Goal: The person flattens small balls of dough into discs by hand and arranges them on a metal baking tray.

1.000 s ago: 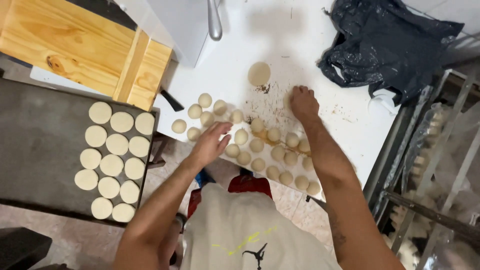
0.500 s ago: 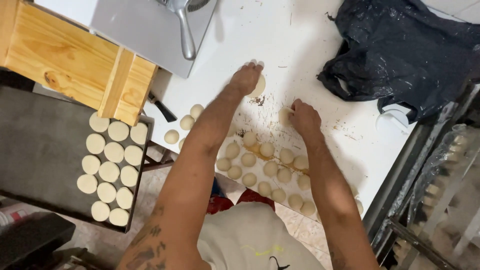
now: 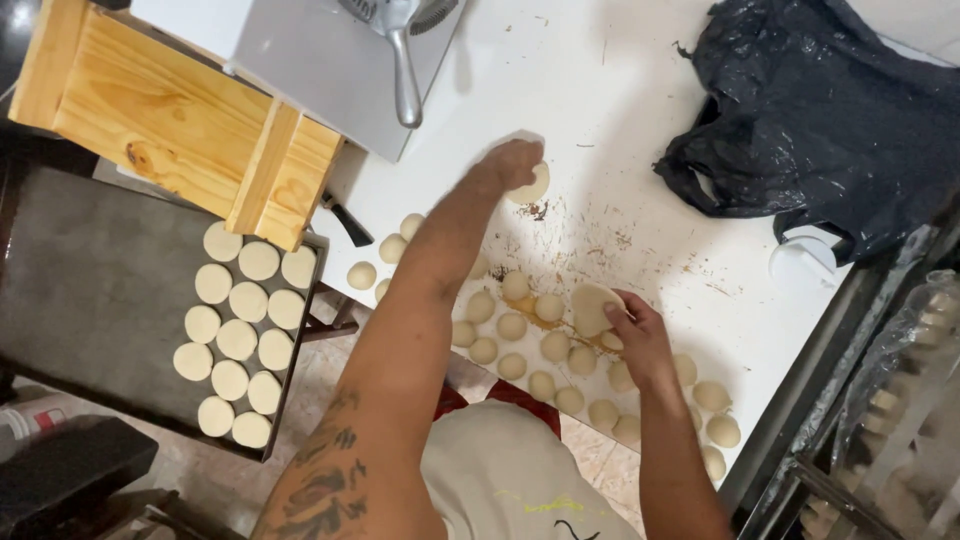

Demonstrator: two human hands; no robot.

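The fingers of the left hand [image 3: 512, 163] curl down over a flattened dough disc [image 3: 533, 186], pressing it against the white desk [image 3: 640, 110]; only the disc's right edge shows past the knuckles. The fingers of the right hand [image 3: 638, 335] close around a second flattened dough piece [image 3: 592, 308], pinching its near edge so it stands slightly lifted above the desk.

Just around the right fingers lie rows of small round dough balls [image 3: 512, 327], some touching each other, running from left of the hand to beyond the wrist along the desk's near edge. Between the two hands the desk surface carries brown crumbs and smears. A few more dough balls [image 3: 392, 247] sit beside the left forearm.

Beyond the left fingers stands a grey metal machine [image 3: 330, 60] with a lever handle [image 3: 405, 85] hanging down its front. Left of that lies a pale wooden press [image 3: 175, 125], and below it a dark tray [image 3: 90, 290] holding three columns of flattened discs [image 3: 238, 335] at its right end.

Well to the right of the left fingers, a crumpled black plastic bag [image 3: 830, 120] rests on the desk, with a white round lid-like object [image 3: 800, 260] just at its lower edge. At the far right, a clear plastic package [image 3: 900, 400] of pale round pieces sits on a dark rack; its label cannot be made out.
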